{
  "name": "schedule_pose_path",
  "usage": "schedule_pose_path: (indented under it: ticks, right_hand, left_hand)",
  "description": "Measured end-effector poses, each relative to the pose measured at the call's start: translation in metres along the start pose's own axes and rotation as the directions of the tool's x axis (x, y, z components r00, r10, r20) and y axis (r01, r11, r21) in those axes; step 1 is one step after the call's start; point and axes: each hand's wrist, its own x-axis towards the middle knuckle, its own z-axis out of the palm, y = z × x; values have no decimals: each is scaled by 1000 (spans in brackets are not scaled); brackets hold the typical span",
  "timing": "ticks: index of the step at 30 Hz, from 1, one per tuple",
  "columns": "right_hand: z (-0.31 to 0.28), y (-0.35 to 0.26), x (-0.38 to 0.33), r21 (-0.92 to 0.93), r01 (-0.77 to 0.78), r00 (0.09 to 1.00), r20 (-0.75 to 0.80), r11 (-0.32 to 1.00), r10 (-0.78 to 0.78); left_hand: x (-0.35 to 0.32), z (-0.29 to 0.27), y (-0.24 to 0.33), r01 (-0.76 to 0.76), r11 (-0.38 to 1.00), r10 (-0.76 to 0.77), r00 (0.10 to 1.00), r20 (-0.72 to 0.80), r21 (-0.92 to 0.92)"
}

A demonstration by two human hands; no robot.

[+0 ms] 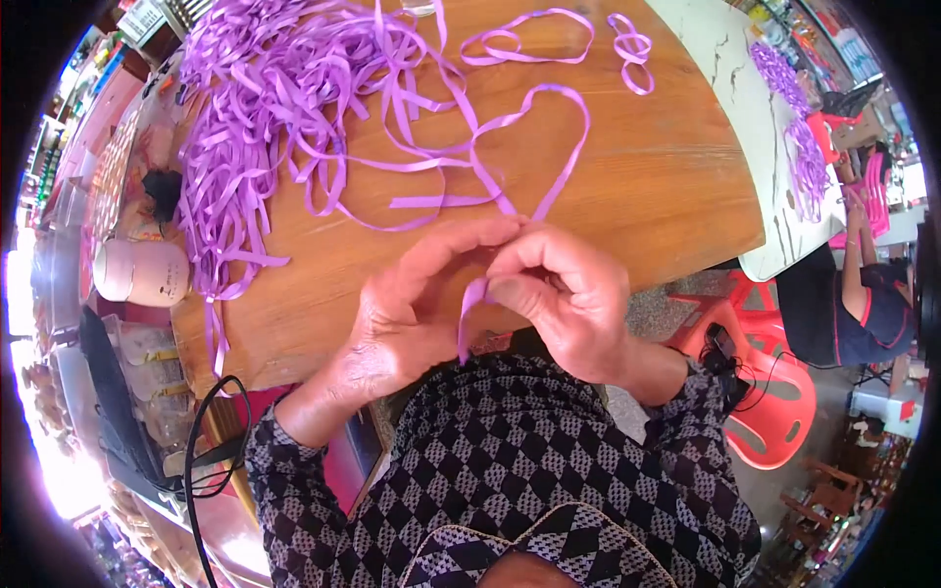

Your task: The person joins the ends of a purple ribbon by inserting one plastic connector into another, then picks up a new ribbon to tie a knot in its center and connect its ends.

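Observation:
Above the table's near edge, both hands are on one purple ribbon point(580, 127). Its loop lies on the table beyond my fingertips, and a short tail hangs between my palms. My right hand point(573, 294) is closed, thumb and index finger pinching the ribbon near that tail. My left hand point(407, 304) is curved, its fingertips meeting the right hand where the loop comes together; its thumb is beside the tail. Just what the left fingertips grip is partly hidden.
A big tangled heap of purple ribbons point(284, 88) covers the table's far left. Two looped ribbons point(529, 37) lie at the far edge. A pinkish jar point(147, 271) stands left; more ribbons point(804, 147) lie on a white marbled table. Rightward are a red stool point(774, 421) and another person point(863, 304).

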Motion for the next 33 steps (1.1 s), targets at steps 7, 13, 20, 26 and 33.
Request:
schedule_pose_path:
  ticks: [7,13,20,26,33]
  right_hand:
    - [21,-3,-5,582,-157,836,-352,798,421]
    - [25,3,-13,712,-331,788,-152,619,597]
    - [-23,-10,-5,83,-154,899,-401,985,175]
    - [-33,1,5,-296,161,969,-132,942,-207]
    - [-31,8,-1,-388,35,929,-326,921,-172]
  left_hand:
    - [9,27,-25,14,911,-201,887,-415,-412]
    - [10,30,-17,34,946,-180,880,-439,-321]
    - [10,22,-5,71,996,-42,900,-433,52]
    - [15,17,7,236,956,-190,950,-250,171]
    - [15,-8,-5,152,865,-255,954,-158,-479]
